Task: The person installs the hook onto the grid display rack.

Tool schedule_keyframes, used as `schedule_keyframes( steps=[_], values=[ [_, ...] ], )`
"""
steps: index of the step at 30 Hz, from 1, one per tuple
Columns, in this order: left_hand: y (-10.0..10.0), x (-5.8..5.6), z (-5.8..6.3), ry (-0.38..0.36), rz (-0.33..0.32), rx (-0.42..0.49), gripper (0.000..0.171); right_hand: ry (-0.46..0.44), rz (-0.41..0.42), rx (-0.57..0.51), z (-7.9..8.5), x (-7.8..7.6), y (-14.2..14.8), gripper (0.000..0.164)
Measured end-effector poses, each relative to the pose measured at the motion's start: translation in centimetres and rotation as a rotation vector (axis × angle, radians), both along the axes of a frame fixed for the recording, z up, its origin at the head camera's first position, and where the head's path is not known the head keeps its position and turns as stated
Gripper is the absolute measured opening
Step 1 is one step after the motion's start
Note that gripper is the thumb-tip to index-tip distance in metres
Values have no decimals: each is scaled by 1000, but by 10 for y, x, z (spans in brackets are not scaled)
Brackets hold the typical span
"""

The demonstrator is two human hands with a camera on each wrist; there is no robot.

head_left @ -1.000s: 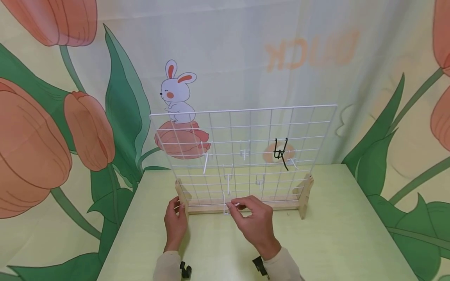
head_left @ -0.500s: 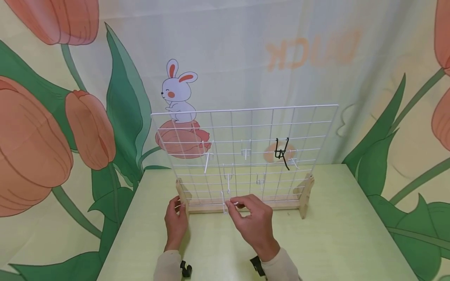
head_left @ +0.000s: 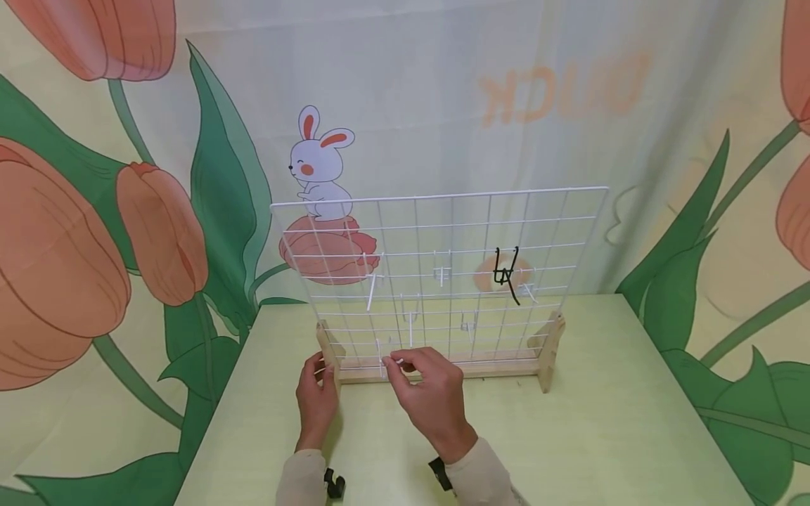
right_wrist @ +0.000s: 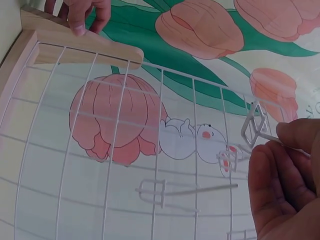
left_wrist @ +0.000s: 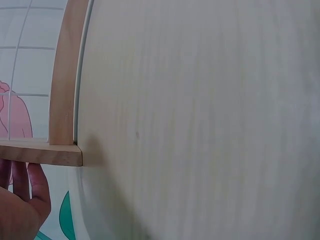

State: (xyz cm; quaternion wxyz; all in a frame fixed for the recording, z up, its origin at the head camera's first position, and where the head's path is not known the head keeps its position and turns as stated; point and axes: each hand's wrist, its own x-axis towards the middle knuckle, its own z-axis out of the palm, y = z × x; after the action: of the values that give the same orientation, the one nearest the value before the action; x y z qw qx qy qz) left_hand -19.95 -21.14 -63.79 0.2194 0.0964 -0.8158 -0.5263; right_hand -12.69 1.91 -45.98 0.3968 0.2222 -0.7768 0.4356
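My right hand (head_left: 433, 393) pinches the rod of a white wire hook (right_wrist: 255, 125) between thumb and fingertips. The hook's bent back end points towards the white wire grid (head_left: 452, 239), in front of its lower left part. My left hand (head_left: 316, 404) holds the left leg of the wooden stand (left_wrist: 40, 154), with bent fingers (left_wrist: 39, 182) against its outer side. That stand carries the grid upright. Several white hooks, one of them with a long rod (right_wrist: 200, 190), hang on the grid. A black hook (head_left: 503, 275) hangs on its right side.
The pale table (head_left: 607, 422) reaches out on both sides of the stand. Close behind hangs a curtain (head_left: 411, 84) with tulips and a rabbit. The right leg (head_left: 552, 355) of the stand rises at the grid's right end.
My right hand has moved left with the white hook, along the grid's lower part. The left hand stays at the stand's left leg.
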Motion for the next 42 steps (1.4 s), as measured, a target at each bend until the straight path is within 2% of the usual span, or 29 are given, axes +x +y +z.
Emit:
schedule_keyframes(
  steps=[8, 17, 23, 29, 34, 42],
  values=[
    [-1, 1, 2, -12, 8, -4, 31, 28, -4, 50, -8, -11, -24, 10],
    [-2, 1, -1, -13, -11, 20, 31, 137, -16, 39, -24, -32, -42, 11],
    [-2, 1, 0, -11, -12, 24, 31, 164, -46, 57, -32, -45, -49, 10],
    [-2, 1, -1, -7, -18, 31, 31, 165, -66, 73, -35, -49, -59, 13],
    [-1, 0, 0, -11, -19, 31, 32, 211, -82, 59, -36, -52, -65, 16],
    [-1, 0, 1, -16, -7, 27, 31, 238, -120, 52, -39, -71, -74, 16]
  ],
)
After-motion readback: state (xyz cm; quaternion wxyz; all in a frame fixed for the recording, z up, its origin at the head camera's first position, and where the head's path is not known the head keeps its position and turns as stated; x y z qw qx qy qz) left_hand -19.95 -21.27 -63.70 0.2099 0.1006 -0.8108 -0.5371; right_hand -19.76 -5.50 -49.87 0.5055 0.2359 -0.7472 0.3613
